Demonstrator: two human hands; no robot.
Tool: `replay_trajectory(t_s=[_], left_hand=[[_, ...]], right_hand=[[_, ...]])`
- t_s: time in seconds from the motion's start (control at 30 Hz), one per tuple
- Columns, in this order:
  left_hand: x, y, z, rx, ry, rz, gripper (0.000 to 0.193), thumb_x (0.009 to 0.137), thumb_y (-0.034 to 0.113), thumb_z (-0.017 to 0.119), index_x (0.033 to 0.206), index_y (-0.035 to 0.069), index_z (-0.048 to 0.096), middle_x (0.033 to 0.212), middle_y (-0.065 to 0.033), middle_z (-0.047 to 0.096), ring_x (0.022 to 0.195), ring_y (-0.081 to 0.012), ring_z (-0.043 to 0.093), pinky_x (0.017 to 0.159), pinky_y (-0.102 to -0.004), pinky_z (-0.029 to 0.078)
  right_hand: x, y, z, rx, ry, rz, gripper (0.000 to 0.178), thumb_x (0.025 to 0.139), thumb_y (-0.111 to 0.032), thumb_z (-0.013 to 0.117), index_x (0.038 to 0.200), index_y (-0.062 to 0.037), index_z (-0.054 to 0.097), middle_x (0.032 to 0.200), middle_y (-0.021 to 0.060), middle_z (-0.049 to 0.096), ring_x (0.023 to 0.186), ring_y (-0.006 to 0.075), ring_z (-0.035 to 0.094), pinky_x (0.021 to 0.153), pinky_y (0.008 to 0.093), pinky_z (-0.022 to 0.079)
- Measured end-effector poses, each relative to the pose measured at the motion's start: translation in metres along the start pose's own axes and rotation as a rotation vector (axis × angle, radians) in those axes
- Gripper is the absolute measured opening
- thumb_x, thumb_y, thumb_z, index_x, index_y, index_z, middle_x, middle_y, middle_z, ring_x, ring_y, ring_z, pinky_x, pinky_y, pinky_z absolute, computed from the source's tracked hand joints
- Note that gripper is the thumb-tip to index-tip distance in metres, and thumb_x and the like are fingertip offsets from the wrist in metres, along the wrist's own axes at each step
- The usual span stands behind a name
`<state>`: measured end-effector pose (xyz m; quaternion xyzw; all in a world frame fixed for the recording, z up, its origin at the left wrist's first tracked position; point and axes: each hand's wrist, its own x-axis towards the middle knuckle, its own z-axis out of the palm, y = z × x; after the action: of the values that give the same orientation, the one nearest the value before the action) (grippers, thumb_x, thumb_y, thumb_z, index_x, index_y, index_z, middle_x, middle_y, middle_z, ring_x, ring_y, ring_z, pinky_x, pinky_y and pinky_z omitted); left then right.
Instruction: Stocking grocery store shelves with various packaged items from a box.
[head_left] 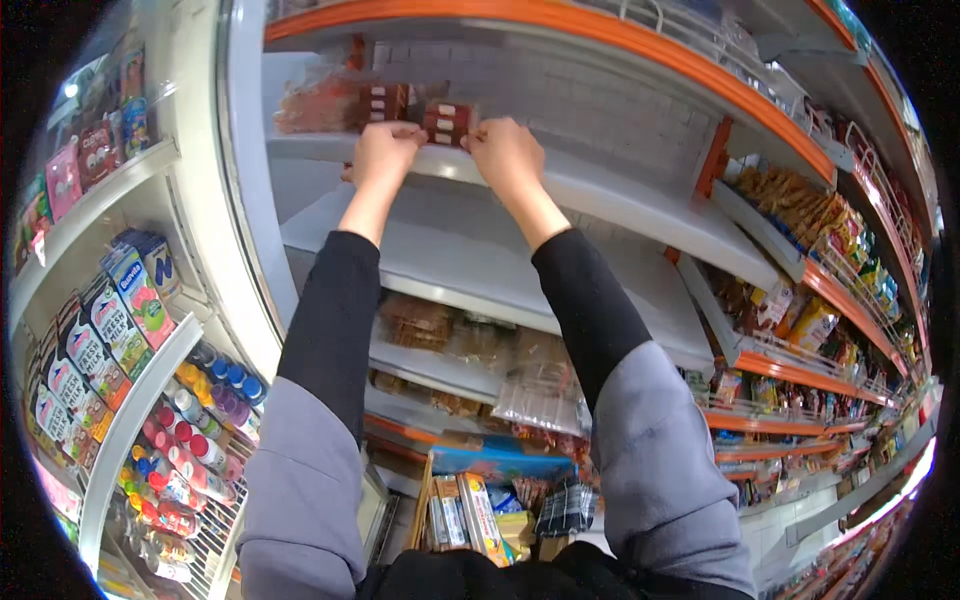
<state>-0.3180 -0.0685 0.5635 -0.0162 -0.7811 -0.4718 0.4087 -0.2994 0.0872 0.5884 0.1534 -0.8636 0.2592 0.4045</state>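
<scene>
Both arms reach up to an upper white shelf (600,190). Between my hands, near the shelf's front edge, is a small dark red-brown pack (447,122) with pale labels. My left hand (385,155) is closed, its fingertips at the pack's left lower side. At the right side, my right hand (507,155) pinches the pack's edge. A similar stack of dark red packs (384,103) stands just behind my left hand. Clear-wrapped reddish packets (312,108) lie farther left, blurred.
An orange shelf edge (560,18) runs overhead. Left stands a fridge with milk cartons (95,350) and bottles (195,440). Bagged goods (540,395) lie on lower shelves. Below me is a box of packaged goods (480,515). Snack racks (810,240) line the right.
</scene>
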Motion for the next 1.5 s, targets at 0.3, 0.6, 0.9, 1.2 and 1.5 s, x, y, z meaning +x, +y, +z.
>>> replay_trajectory(t_s=[0.3, 0.6, 0.9, 1.2, 1.5], left_hand=[[0.016, -0.011, 0.012, 0.134, 0.071, 0.256, 0.025, 0.075, 0.024, 0.063, 0.094, 0.008, 0.067, 0.091, -0.0062, 0.065, 0.080, -0.0169, 0.059, 0.074, -0.0306, 0.044], [-0.116, -0.029, 0.021, -0.421, 0.454, 0.221, 0.036, 0.082, 0.023, 0.055, 0.113, 0.003, 0.053, 0.109, -0.0080, 0.056, 0.092, -0.0180, 0.054, 0.081, -0.0297, 0.042], [-0.585, -0.199, -0.011, -0.390, -1.022, -1.078, 0.040, 0.091, 0.027, 0.044, 0.122, 0.002, 0.044, 0.115, -0.0113, 0.052, 0.103, -0.0195, 0.051, 0.089, -0.0300, 0.039], [-0.599, -0.183, -0.009, -0.203, -1.486, -0.932, 0.033, 0.090, 0.028, 0.044, 0.107, 0.001, 0.054, 0.092, -0.0123, 0.061, 0.089, -0.0228, 0.056, 0.078, -0.0318, 0.041], [-0.597, -0.197, -0.023, -0.327, -1.315, -1.353, 0.030, 0.092, 0.031, 0.041, 0.103, 0.006, 0.054, 0.054, 0.0060, 0.031, 0.042, -0.0048, 0.027, 0.040, -0.0212, 0.021]], right_hand=[[0.015, 0.013, -0.006, -0.037, -0.073, -0.138, 0.025, 0.075, -0.024, 0.057, 0.084, -0.0017, 0.065, 0.084, 0.0235, 0.060, 0.084, 0.0352, 0.059, 0.074, 0.0442, 0.046], [-0.109, 0.020, -0.009, 0.411, 0.363, -0.669, 0.022, 0.078, -0.008, 0.056, 0.099, -0.0027, 0.059, 0.080, 0.0142, 0.062, 0.073, 0.0299, 0.060, 0.063, 0.0359, 0.047], [-0.633, 0.105, 0.028, 0.605, -0.682, 0.689, 0.078, 0.075, -0.044, 0.060, 0.128, 0.0047, 0.029, 0.110, 0.0298, 0.051, 0.100, 0.0389, 0.053, 0.084, 0.0413, 0.043], [-0.640, 0.126, 0.055, -0.045, -1.282, 1.013, 0.106, 0.058, -0.053, 0.071, 0.128, 0.0080, 0.020, 0.114, 0.0280, 0.044, 0.098, 0.0426, 0.051, 0.082, 0.0411, 0.045], [-0.639, 0.120, 0.050, -0.079, -1.230, 0.886, 0.113, 0.053, -0.045, 0.076, 0.129, 0.0107, 0.014, 0.118, 0.0288, 0.040, 0.106, 0.0410, 0.045, 0.088, 0.0402, 0.041]])
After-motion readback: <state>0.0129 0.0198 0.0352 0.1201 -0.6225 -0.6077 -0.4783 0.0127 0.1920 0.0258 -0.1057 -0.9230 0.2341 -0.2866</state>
